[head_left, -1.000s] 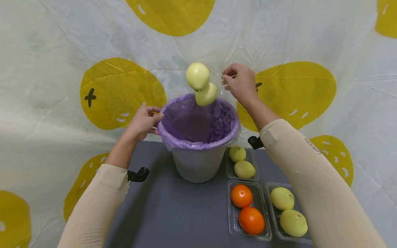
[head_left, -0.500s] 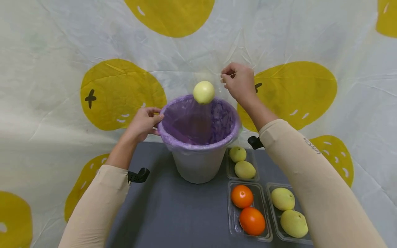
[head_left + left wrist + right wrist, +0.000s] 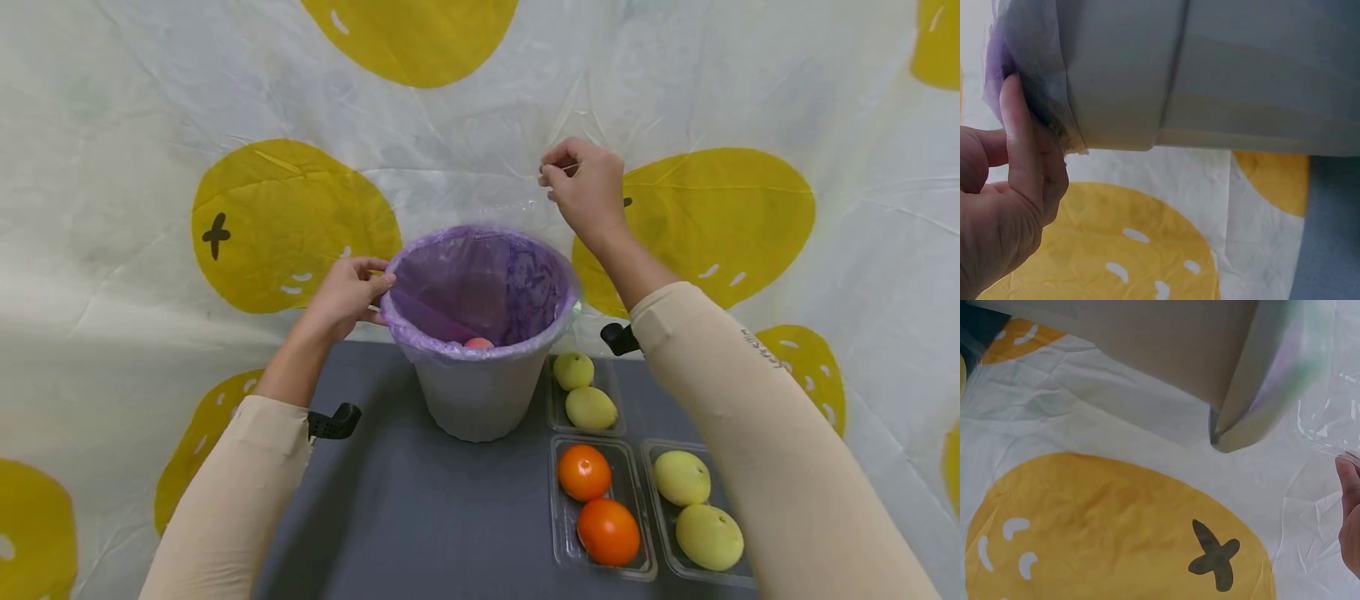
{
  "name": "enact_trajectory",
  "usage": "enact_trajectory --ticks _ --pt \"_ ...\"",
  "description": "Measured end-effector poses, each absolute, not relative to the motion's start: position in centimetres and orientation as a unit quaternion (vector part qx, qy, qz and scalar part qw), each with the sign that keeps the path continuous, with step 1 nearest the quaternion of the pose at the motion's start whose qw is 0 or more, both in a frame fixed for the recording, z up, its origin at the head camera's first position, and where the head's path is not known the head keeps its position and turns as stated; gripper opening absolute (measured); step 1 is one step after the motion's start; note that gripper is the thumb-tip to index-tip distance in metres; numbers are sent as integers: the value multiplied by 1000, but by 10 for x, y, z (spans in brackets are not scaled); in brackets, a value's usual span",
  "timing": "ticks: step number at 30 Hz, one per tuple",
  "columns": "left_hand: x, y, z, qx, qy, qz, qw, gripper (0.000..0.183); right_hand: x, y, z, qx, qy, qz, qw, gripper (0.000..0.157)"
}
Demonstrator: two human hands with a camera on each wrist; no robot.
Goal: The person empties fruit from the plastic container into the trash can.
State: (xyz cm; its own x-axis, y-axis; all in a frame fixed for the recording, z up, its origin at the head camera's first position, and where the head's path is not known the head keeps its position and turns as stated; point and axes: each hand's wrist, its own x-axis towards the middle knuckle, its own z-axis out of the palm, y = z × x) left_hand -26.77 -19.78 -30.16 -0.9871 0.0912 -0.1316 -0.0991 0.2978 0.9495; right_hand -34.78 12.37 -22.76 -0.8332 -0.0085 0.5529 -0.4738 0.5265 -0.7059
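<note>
In the head view a pale grey bin (image 3: 480, 400) stands upright with a purple bag (image 3: 551, 329) folded over its rim. My left hand (image 3: 347, 298) grips the rim on its left side, thumb on top; the left wrist view has its fingers (image 3: 1019, 131) against the bag's outer fold. Above the bin's right rear, my right hand (image 3: 588, 187) pinches the edge of a clear plastic tray (image 3: 1325, 425), which is tilted and bare of fruit. Low inside the bin a small reddish round thing (image 3: 478, 342) peeks over the front rim; the bin's bottom is hidden.
Right of the bin, on the dark table (image 3: 450, 517), one clear tray (image 3: 557, 421) holds two pale yellow fruits (image 3: 591, 408). Nearer are a tray (image 3: 558, 533) of two oranges (image 3: 609, 532) and another with two yellow fruits (image 3: 708, 537), beside my right forearm. A patterned sheet (image 3: 450, 125) hangs behind.
Two pale yellow fruits have dropped from the tilted tray into the bin and out of sight. My right hand has risen slightly with the tray; the left hand stays on the rim.
</note>
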Motion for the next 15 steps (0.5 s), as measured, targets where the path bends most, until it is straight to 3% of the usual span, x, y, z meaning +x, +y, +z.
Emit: enact_trajectory --ticks 15 --pt "-275 -195 -302 -6 802 593 74 45 -344 171 -231 99 -768 591 225 7"
